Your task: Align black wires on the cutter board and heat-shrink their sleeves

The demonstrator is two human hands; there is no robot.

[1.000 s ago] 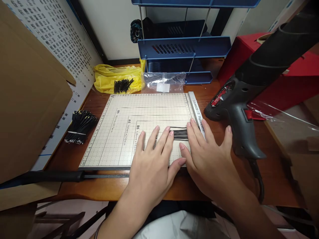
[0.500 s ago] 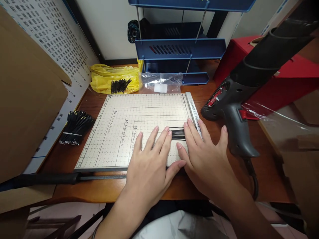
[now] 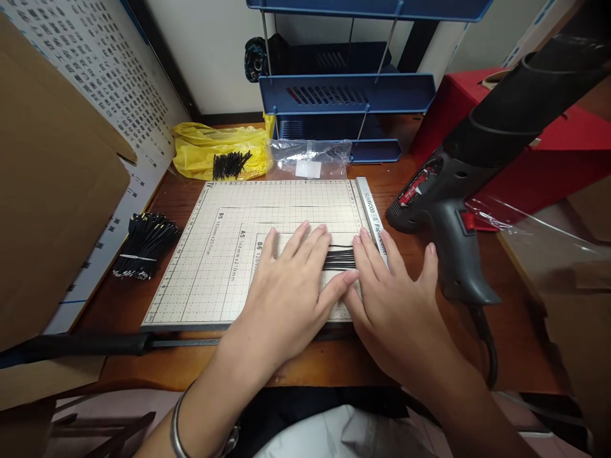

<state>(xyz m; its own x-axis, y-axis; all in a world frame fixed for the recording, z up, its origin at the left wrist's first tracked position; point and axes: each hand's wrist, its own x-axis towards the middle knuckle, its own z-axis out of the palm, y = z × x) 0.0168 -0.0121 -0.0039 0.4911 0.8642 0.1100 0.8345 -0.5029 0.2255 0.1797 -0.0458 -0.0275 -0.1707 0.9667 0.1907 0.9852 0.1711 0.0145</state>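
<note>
Several thin black wires (image 3: 340, 259) lie side by side across the gridded board of a paper cutter (image 3: 210, 267). My left hand (image 3: 291, 280) rests flat over their left part, fingers stretched out and pointing away from me. Spread on the right side of the board, my right hand (image 3: 391, 292) covers the other end of the wires, near the metal edge strip (image 3: 371, 216). Between the hands a short stretch of the wires shows; both ends are hidden. My left thumb tip touches or nearly touches my right hand. The cutter's black handle (image 3: 90, 344) lies along the front edge.
A tied bundle of black wires (image 3: 146, 245) lies left of the cutter. Behind it are a yellow bag (image 3: 191, 149) with short black pieces (image 3: 231, 164) and a clear bag (image 3: 286, 156). A heat gun (image 3: 458, 242) stands right, before a red box (image 3: 563, 165). Blue trays (image 3: 344, 94) rise behind.
My left hand has slid forward over the board, now lying flatter over the wires, with its thumb raised toward my right hand. My right hand has hardly moved.
</note>
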